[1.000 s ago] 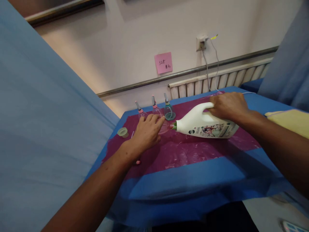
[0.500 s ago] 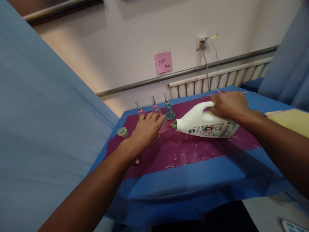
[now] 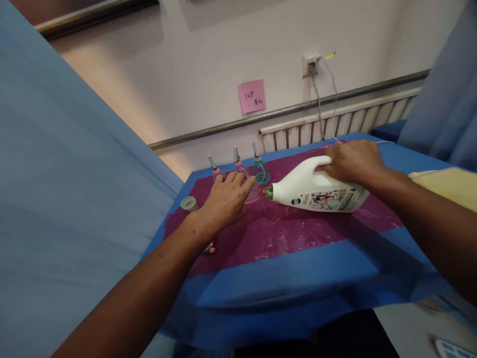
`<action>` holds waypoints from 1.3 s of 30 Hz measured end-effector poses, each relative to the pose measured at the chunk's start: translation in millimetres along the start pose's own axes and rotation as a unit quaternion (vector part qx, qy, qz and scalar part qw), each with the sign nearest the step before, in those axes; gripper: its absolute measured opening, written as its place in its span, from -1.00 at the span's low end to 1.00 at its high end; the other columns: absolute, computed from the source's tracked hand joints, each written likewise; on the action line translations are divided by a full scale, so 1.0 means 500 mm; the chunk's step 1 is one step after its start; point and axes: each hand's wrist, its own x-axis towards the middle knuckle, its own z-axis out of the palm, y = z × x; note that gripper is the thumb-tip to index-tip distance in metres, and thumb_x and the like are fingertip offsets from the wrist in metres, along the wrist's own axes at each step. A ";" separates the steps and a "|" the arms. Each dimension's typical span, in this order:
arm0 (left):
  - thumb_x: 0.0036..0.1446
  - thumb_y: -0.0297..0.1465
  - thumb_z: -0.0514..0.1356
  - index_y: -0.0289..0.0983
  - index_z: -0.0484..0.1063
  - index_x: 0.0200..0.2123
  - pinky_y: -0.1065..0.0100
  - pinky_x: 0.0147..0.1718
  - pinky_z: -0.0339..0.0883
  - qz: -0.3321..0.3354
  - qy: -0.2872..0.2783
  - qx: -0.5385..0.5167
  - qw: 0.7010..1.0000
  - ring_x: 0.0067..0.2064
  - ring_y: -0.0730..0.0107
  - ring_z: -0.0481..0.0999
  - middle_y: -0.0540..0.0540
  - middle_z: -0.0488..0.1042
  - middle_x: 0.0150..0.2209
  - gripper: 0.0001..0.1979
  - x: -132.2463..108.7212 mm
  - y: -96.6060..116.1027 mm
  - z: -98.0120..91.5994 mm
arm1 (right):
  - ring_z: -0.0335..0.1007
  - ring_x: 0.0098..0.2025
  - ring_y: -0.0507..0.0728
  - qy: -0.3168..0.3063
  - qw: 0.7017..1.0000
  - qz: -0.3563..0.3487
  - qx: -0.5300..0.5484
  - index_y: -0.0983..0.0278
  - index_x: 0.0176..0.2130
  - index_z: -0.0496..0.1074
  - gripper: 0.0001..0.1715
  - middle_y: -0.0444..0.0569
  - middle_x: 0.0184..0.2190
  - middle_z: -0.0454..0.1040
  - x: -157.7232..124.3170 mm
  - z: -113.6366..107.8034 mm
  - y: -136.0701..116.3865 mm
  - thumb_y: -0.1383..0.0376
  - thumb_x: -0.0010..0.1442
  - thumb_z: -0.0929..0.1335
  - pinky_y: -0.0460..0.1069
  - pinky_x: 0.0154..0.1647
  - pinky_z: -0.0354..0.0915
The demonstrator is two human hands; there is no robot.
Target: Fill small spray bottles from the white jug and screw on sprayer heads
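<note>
A white detergent jug [image 3: 316, 191] is tipped almost flat over the purple plastic sheet [image 3: 290, 228], its open mouth pointing left. My right hand [image 3: 352, 160] grips its handle. My left hand [image 3: 227, 201] is wrapped round a small clear bottle [image 3: 253, 195] at the jug's mouth; my fingers hide most of that bottle. Behind my left hand stand three small spray bottles: two with pink collars [image 3: 215, 169] [image 3: 238, 166] and a teal one [image 3: 261, 171].
A pale green cap [image 3: 189, 203] lies left of my hand, and a small pink-tipped piece [image 3: 210, 248] lies by my forearm. Blue cloth [image 3: 298, 288] covers the table; a yellow cloth [image 3: 447, 186] is at the right. Behind are a wall, radiator [image 3: 335, 124] and pink note [image 3: 252, 95].
Almost nothing has changed; both hands keep their hold and the jug stays tipped toward the small bottle. The view has shifted very slightly.
</note>
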 end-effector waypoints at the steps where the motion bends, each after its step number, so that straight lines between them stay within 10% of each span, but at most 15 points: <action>1: 0.32 -0.44 0.31 -0.21 0.25 0.57 -0.09 0.23 0.35 0.001 0.002 0.000 1.000 0.37 -0.21 0.45 -0.33 0.49 0.41 -0.22 0.001 -0.001 0.000 | 0.60 -0.05 0.47 0.000 1.000 0.000 0.000 0.10 0.03 0.73 -0.48 0.21 -0.10 0.72 0.000 0.000 0.000 -0.16 0.41 0.40 0.22 -0.03 0.31; 39: 0.23 -0.52 0.31 -0.26 0.27 0.56 -0.07 0.14 0.31 0.038 0.002 0.029 0.999 0.31 -0.26 0.45 -0.36 0.49 0.37 -0.17 0.027 -0.011 -0.049 | 0.61 -0.04 0.54 -0.006 1.000 0.005 -0.016 0.13 0.08 0.75 -0.37 0.29 -0.04 0.72 0.012 -0.003 0.017 -0.18 0.45 0.30 0.26 -0.09 0.35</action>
